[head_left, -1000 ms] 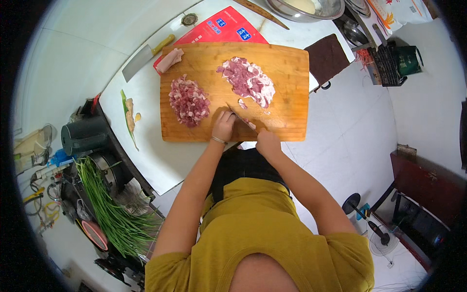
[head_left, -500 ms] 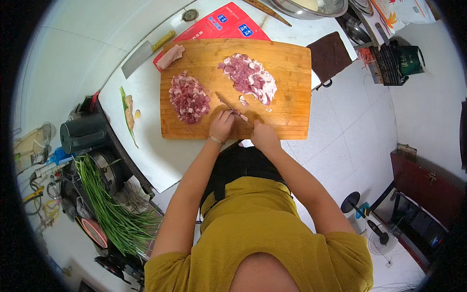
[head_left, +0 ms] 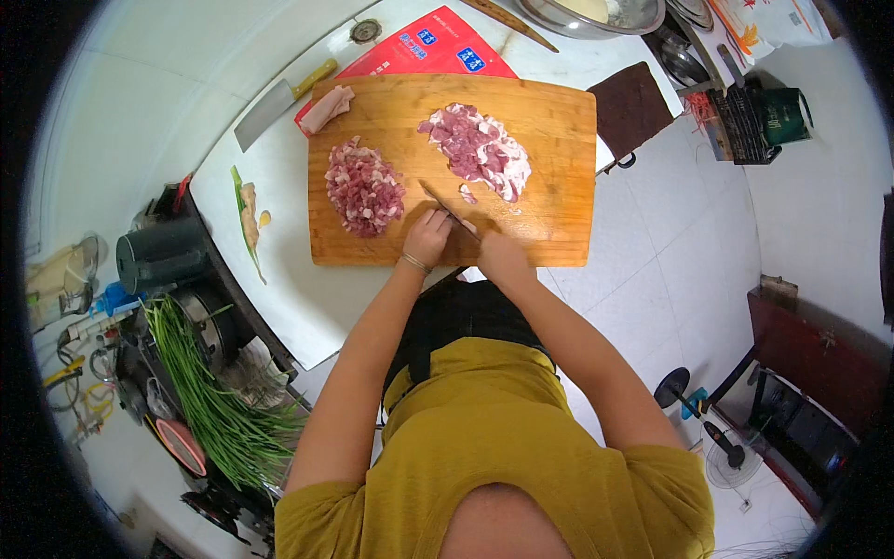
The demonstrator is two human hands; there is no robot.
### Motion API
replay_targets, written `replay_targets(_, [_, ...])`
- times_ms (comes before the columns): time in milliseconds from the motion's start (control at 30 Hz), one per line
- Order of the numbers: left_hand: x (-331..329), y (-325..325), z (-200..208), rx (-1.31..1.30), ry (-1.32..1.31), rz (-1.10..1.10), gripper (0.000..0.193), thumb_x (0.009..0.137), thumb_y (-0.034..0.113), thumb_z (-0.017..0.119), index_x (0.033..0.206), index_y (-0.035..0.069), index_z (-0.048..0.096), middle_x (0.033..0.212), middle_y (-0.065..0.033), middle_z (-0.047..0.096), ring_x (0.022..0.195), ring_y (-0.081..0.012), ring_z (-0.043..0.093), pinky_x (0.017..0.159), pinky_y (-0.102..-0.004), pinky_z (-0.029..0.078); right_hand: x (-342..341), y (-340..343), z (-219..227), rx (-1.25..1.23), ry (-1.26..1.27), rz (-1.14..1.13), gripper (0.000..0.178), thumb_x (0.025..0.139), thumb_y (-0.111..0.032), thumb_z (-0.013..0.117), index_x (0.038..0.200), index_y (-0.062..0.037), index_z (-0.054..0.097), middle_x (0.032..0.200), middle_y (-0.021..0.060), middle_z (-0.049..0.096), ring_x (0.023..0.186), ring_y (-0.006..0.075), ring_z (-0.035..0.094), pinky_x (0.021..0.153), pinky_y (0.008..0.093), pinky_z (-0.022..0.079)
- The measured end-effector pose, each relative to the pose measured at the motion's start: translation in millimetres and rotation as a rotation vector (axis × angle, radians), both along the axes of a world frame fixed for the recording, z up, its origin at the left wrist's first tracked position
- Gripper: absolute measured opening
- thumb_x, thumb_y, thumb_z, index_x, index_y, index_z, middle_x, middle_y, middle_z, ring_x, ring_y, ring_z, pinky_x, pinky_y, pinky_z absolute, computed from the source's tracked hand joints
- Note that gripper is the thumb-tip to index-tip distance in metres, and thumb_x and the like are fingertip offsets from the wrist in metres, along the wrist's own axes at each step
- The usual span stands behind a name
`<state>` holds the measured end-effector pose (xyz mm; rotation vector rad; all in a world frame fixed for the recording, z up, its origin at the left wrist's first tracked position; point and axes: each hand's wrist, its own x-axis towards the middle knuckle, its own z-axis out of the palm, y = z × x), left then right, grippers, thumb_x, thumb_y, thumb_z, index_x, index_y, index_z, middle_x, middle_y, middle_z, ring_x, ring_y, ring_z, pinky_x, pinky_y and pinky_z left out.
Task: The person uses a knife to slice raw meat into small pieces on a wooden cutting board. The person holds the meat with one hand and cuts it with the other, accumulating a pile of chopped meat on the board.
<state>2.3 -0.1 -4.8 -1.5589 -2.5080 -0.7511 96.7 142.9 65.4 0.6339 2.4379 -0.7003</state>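
Note:
My right hand (head_left: 504, 259) is closed round the handle of a knife (head_left: 451, 211), its blade slanting up and left over the wooden cutting board (head_left: 554, 140). Beside the blade, my left hand (head_left: 427, 238) has its fingers curled down on a small piece of raw meat, mostly hidden by fingers and blade. Left of my hands lies a heap of diced meat (head_left: 361, 191). Farther off, toward the right, spreads a pile of sliced meat with white fat (head_left: 480, 149), with one loose bit (head_left: 467, 194) near the knife. A pale slab of skin (head_left: 327, 110) rests at the board's far left corner.
A cleaver (head_left: 265, 114) with a yellow handle lies left of the board. Ginger (head_left: 249, 214) and a green stalk are on the white table (head_left: 303, 307). Behind the board are a red sheet (head_left: 438, 42) and a metal bowl (head_left: 633, 17). Long green vegetables (head_left: 209, 401) sit lower left.
The knife's blade has shifted slightly right and its tip a little lower. My left fingers have edged right along with it; the meat piles stay put.

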Motion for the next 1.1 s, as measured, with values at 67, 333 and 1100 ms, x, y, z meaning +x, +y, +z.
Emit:
replay_targets(67, [0.6, -0.1, -4.8, 0.001, -0.038, 0.001, 0.017, 0.072, 0.006, 0.051, 0.085, 0.001, 0.060, 0.095, -0.0108, 0.059, 0.087, -0.0260, 0.056, 0.077, -0.0318, 0.048, -26.5, -7.5, 3.5, 0.004, 0.002, 0.019, 0.017, 0.075, -0.011, 0.057, 0.086, 0.0022, 0.060, 0.084, 0.0233, 0.064, 0.079, 0.0368, 0.064, 0.069, 0.0454, 0.052])
replay_targets(333, [4.5, -0.9, 4.7, -0.042, -0.047, 0.045, 0.016, 0.073, 0.008, 0.052, 0.085, 0.002, 0.060, 0.096, -0.0096, 0.058, 0.089, -0.0249, 0.055, 0.076, -0.0326, 0.048, 23.8, 0.0, 12.8, 0.056, 0.009, -0.059, 0.016, 0.077, -0.011, 0.056, 0.085, 0.0024, 0.059, 0.085, 0.0230, 0.064, 0.080, 0.0365, 0.064, 0.069, 0.0446, 0.052])
replay_targets(1100, [7.5, 23.0, 3.3, 0.077, -0.327, 0.097, 0.029, 0.075, 0.003, 0.055, 0.103, 0.008, 0.062, 0.104, -0.0095, 0.059, 0.092, -0.0282, 0.057, 0.079, -0.0325, 0.048, -12.2, 17.4, 17.8, 0.036, 0.189, -0.148, 0.016, 0.077, -0.011, 0.053, 0.087, 0.0004, 0.054, 0.075, 0.0261, 0.061, 0.074, 0.0415, 0.061, 0.067, 0.0492, 0.049])
